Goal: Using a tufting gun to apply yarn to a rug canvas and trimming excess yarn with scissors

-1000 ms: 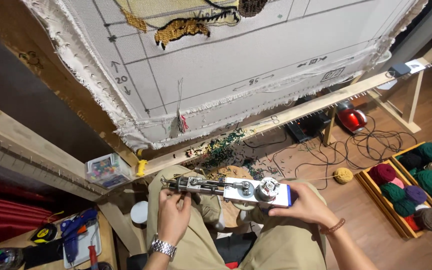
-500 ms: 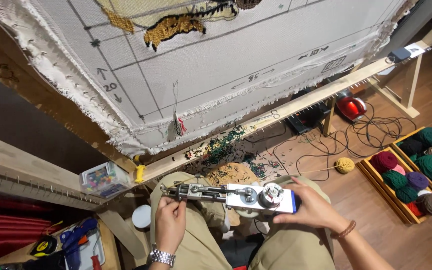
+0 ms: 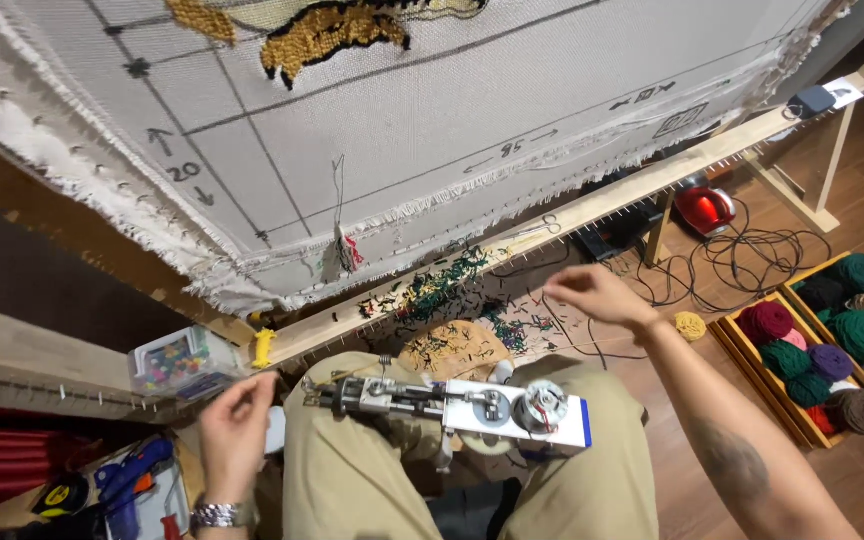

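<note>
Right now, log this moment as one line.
tufting gun: on lap, unheld | left hand: by gun tip | right hand: raised, empty | yarn crates: floor

One tufting gun (image 3: 452, 405) lies across the lap, between two hands: the left hand (image 3: 235, 432) and the right hand (image 3: 592, 293). Right of the right hand sit two wooden trays (image 3: 742, 352) holding about ten yarn balls (image 3: 860, 332), with one loose yellow ball (image 3: 690, 325) nearer it. One clear box of pins (image 3: 177, 360) sits just above the left hand.
</note>
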